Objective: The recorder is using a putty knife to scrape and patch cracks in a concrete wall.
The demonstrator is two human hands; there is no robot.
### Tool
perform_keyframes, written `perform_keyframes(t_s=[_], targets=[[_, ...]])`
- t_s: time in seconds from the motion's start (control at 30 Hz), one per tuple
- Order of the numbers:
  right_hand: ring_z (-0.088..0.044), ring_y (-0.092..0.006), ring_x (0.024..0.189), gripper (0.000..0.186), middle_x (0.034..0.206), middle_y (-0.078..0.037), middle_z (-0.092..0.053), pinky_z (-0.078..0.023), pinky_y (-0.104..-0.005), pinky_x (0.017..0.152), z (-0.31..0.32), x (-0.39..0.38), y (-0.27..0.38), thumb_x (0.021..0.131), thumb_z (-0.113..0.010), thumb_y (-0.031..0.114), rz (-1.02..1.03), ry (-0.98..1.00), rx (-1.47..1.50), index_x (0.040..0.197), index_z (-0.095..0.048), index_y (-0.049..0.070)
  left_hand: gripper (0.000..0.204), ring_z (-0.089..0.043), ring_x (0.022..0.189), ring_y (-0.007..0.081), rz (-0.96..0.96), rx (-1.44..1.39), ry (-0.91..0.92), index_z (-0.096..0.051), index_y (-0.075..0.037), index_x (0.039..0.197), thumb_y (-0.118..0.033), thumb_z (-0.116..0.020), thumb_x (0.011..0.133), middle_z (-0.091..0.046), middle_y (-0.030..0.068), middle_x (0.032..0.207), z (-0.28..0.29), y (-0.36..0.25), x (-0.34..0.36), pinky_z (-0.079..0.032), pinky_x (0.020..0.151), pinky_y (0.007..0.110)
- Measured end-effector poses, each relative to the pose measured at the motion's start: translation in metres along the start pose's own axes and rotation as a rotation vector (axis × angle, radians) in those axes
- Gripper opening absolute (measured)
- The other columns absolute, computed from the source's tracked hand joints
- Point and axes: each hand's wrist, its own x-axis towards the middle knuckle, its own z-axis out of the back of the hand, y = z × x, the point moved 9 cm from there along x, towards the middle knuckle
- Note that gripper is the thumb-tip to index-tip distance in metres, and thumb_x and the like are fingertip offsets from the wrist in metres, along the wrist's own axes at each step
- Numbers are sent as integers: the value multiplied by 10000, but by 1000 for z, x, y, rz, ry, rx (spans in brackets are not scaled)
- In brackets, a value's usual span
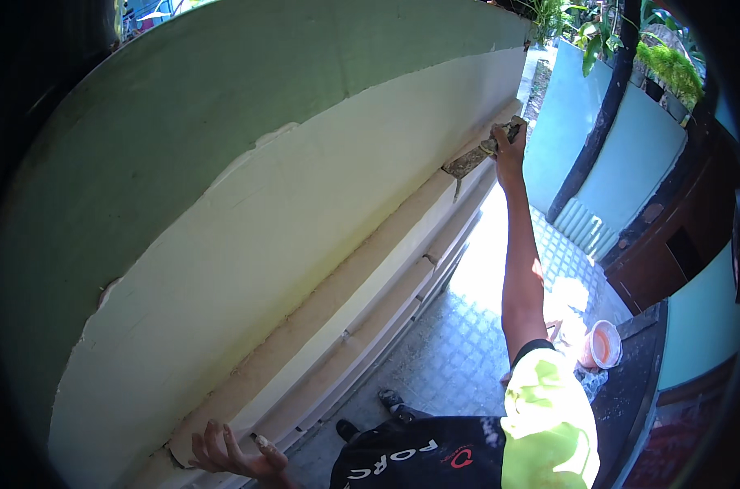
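Note:
Far out along the ledge, my right hand [509, 147] is closed around a broad, dirty scraper-like tool [466, 162]. Its wide end lies against the ledge top, beside the wall; the exact kind is hard to make out. Near the lower left, my left hand [238, 453] has its fingers spread and holds nothing. Whitish smears mark its fingertips, close to the near end of the ledge. The stepped, cream-coloured ledge [317, 307] runs diagonally along the wall [304, 187], which is pale below and green above, with a ragged border between the two.
A pinkish bucket [603, 345] stands at the right beside crumpled plastic [590, 379]. Patterned floor tiles [468, 342] lie under the ledge, and my shoes show there. Across the walkway are light blue panels [643, 134], a dark post [594, 147] and plants [671, 69].

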Motion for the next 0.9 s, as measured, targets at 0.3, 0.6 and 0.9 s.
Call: perform_keyframes(t_s=[0.3, 0.6, 0.9], targets=[[-556, -60, 711, 311, 891, -28, -550, -435, -201, 483, -33, -13, 35, 927, -602, 50, 105, 76, 25, 1160, -399, 87, 520, -396, 1347, 355, 76, 101, 12, -503, -52, 1318, -456, -398, 1008, -520, 137, 1358, 4, -13, 13, -143, 1134, 619], [-542, -90, 762, 326, 910, -39, -537, -470, -235, 639, -89, -67, 67, 918, -583, -12, 113, 204, 11, 1148, -378, 94, 450, -527, 1226, 388, -75, 98, 151, -526, -28, 1291, -341, -405, 990, -577, 172, 1265, 14, -14, 37, -309, 1074, 577], [-555, -132, 816, 470, 1011, -96, -523, -478, -252, 672, -52, -97, 96, 882, -636, 13, 196, -52, -171, 1248, -348, 75, 449, -521, 1245, 377, 51, 214, 103, -542, 0, 1287, -319, -375, 1019, -570, 174, 1312, 47, 26, 26, -351, 1070, 511]])
